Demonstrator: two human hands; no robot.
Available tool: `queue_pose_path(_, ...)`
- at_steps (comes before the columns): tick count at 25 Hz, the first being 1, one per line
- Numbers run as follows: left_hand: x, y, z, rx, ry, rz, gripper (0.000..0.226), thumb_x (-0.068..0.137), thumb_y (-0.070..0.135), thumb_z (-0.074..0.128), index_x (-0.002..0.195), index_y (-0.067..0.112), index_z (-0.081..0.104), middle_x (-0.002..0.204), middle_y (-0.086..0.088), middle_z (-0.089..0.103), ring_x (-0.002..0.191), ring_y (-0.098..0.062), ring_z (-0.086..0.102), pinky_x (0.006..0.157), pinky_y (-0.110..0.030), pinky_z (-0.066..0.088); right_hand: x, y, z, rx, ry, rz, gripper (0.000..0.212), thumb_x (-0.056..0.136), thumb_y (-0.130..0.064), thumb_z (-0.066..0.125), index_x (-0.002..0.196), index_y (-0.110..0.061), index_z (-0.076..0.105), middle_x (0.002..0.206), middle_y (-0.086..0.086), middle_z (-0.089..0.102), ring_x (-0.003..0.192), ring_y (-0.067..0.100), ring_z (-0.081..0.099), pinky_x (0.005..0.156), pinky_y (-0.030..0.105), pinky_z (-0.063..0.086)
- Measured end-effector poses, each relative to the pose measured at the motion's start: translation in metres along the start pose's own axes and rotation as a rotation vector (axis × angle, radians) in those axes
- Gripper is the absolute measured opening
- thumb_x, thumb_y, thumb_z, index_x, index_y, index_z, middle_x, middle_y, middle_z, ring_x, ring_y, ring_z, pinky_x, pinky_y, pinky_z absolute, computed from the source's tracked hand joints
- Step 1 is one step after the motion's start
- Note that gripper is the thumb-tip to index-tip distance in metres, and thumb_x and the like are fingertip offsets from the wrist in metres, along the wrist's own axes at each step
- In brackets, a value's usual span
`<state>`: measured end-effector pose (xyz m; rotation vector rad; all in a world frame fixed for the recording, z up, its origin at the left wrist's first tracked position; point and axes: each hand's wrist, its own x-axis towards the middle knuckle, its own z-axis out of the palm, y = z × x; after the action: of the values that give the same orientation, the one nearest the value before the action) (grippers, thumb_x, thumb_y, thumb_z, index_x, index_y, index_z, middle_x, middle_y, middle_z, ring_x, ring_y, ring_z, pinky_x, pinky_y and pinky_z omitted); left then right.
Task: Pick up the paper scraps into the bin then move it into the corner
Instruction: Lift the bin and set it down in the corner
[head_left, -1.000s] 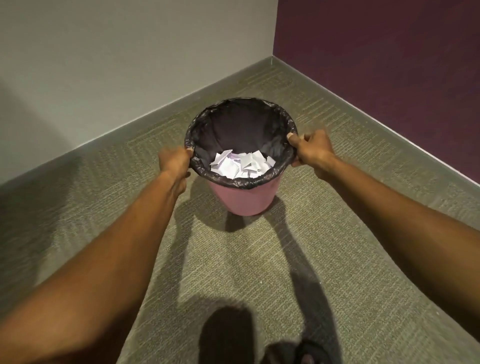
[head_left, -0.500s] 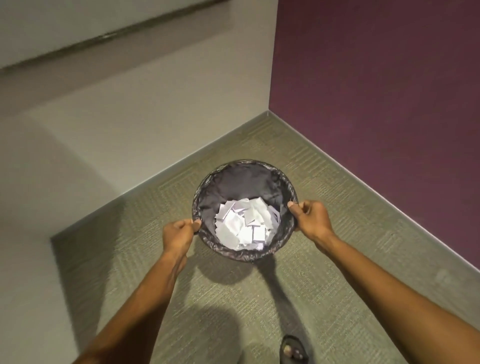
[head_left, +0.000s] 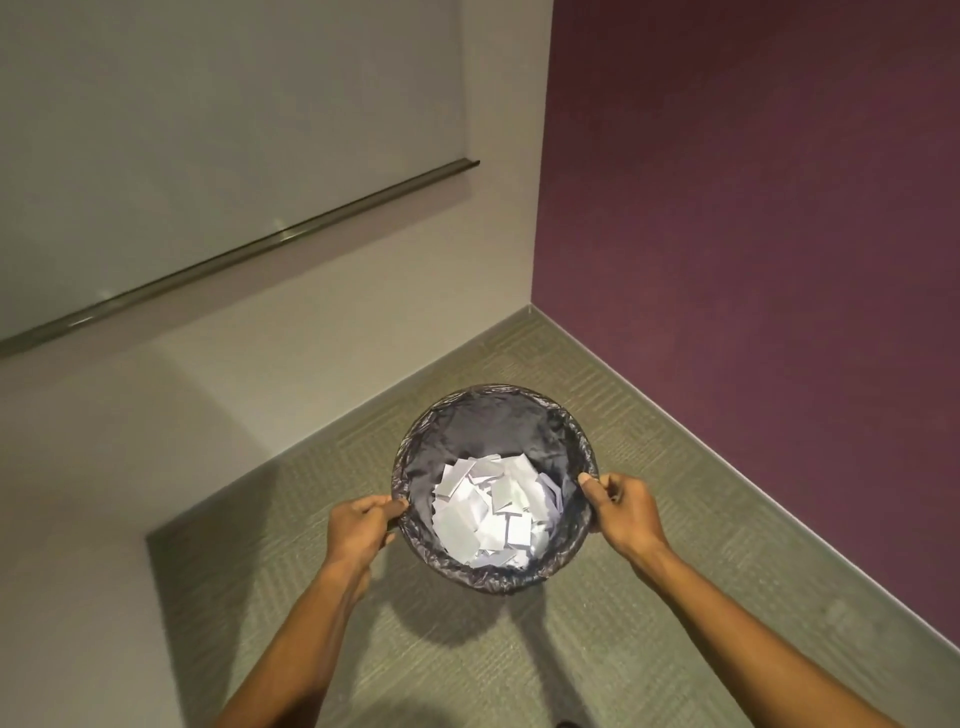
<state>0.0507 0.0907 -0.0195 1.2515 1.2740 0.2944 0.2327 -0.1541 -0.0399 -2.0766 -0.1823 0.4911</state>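
Both hands, left (head_left: 358, 530) and right (head_left: 626, 512), grip the liner-covered bin (head_left: 493, 415) rim; paper scraps (head_left: 488, 514) fill it.

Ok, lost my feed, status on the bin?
Left hand, right hand grip the bin rim. Paper scraps inside. Carpet toward corner shows nothing in the way.

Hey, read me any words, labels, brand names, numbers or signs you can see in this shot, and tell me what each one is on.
None: no text can be read anywhere in this view.
The paper scraps in the bin show only blank white faces.
The black liner, the grey wall, the purple wall, the metal rail and the carpet carry no label, number or sign.
The left hand and right hand on the rim cover no visible print.
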Motion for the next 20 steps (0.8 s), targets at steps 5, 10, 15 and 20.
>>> queue_pose_path(5, -0.028, 0.031, -0.004, 0.022, 0.012, 0.046, 0.005, 0.08, -0.004, 0.069, 0.084, -0.004, 0.072, 0.077, -0.014, 0.07, 0.059, -0.015, 0.061, 0.055, -0.021, 0.051, -0.008, -0.023, -0.019, 0.03, -0.011, 0.006, 0.036, 0.093, -0.029, 0.064, 0.066, -0.006, 0.062, 0.063, 0.017, 0.07, 0.057, 0.031, 0.069, 0.056, 0.044, 0.061)
queue_pose_path(10, -0.043, 0.042, 0.005, 0.034, 0.029, 0.028, 0.003, 0.082, -0.005, 0.068, 0.082, -0.003, 0.071, 0.068, -0.012, 0.068, 0.05, -0.013, 0.056, 0.049, -0.022, 0.046, -0.011, -0.037, -0.036, 0.032, -0.028, 0.021, 0.036, 0.094, -0.027, 0.063, 0.064, -0.008, 0.063, 0.059, 0.015, 0.068, 0.046, 0.02, 0.063, 0.051, 0.035, 0.057)
queue_pose_path(15, -0.054, 0.05, 0.017, 0.026, 0.018, -0.011, 0.009, 0.083, -0.001, 0.069, 0.091, -0.005, 0.07, 0.077, -0.014, 0.069, 0.06, -0.018, 0.058, 0.064, -0.031, 0.046, -0.008, -0.041, -0.058, 0.046, -0.031, 0.007, 0.04, 0.095, -0.03, 0.062, 0.06, -0.01, 0.061, 0.055, 0.016, 0.067, 0.045, 0.022, 0.063, 0.049, 0.03, 0.054)
queue_pose_path(20, -0.053, 0.065, 0.037, 0.03, 0.006, 0.001, 0.011, 0.082, 0.002, 0.071, 0.092, -0.003, 0.071, 0.081, -0.014, 0.07, 0.064, -0.019, 0.058, 0.067, -0.03, 0.044, 0.005, -0.045, -0.079, 0.05, -0.027, 0.008, 0.043, 0.094, -0.031, 0.062, 0.061, -0.004, 0.061, 0.055, 0.017, 0.067, 0.049, 0.03, 0.066, 0.055, 0.041, 0.059)
